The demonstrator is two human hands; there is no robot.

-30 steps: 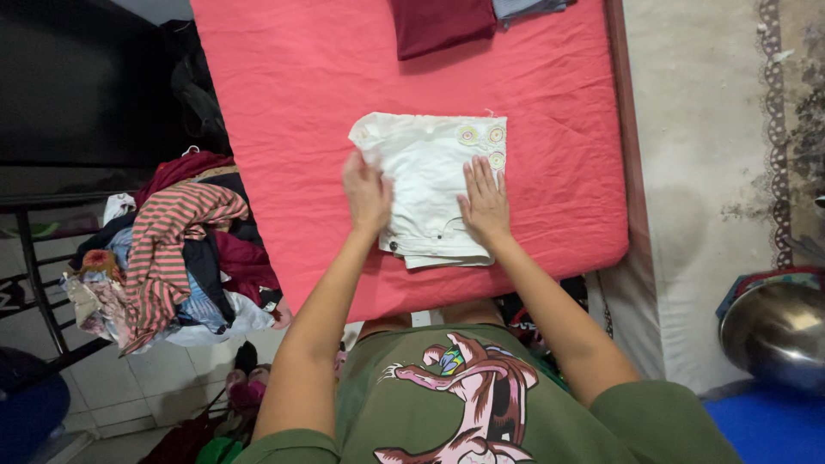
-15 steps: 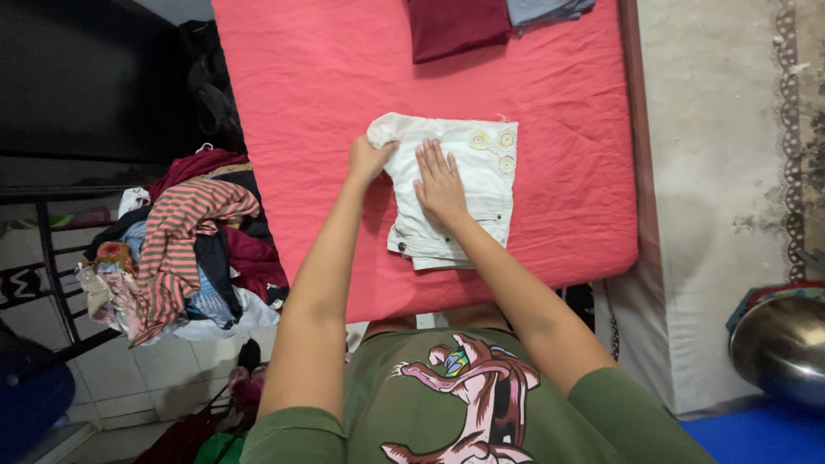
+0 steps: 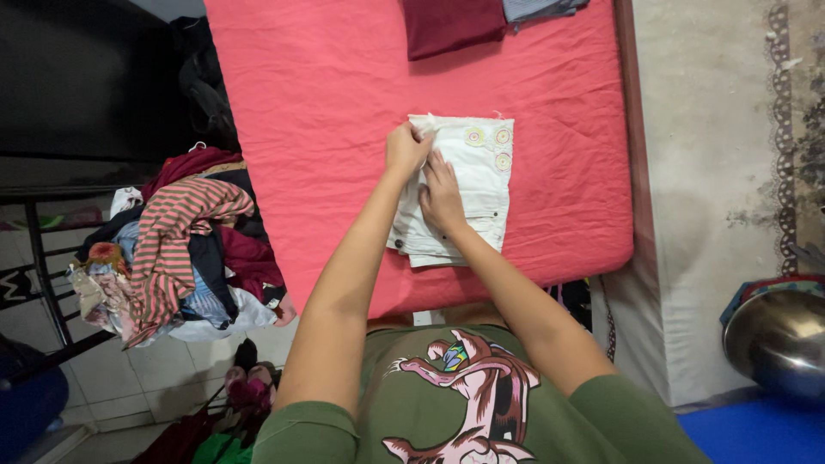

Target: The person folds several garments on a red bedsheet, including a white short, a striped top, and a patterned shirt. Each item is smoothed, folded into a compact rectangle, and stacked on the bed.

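White cloth, a folded garment point(image 3: 468, 185) with small round embroidered patches near its far right corner, lies on the red bed point(image 3: 326, 103) toward the near edge, a little right of the middle. The left hand point(image 3: 406, 148) has its fingers point(image 3: 419, 131) pinched together on the garment's left flap, lifted and drawn across toward the centre. The right hand point(image 3: 443, 193) lies flat on the cloth just beside it, fingers point(image 3: 436, 165) stretched out and slightly spread, pressing the layers down; the two hands nearly touch. Both forearms come up from the near edge of the bed, over a green printed shirt point(image 3: 455, 404).

At the far edge of the bed sit a folded maroon garment point(image 3: 451, 24) and, next to it toward the far right corner, a folded blue-grey one point(image 3: 543, 8), both well apart from the white piece. Off the left edge, a heap of mixed clothes point(image 3: 185, 258) with a red-striped top on it rests on a dark rack. Beyond the right edge, a metal bowl point(image 3: 778, 339) stands on the floor.
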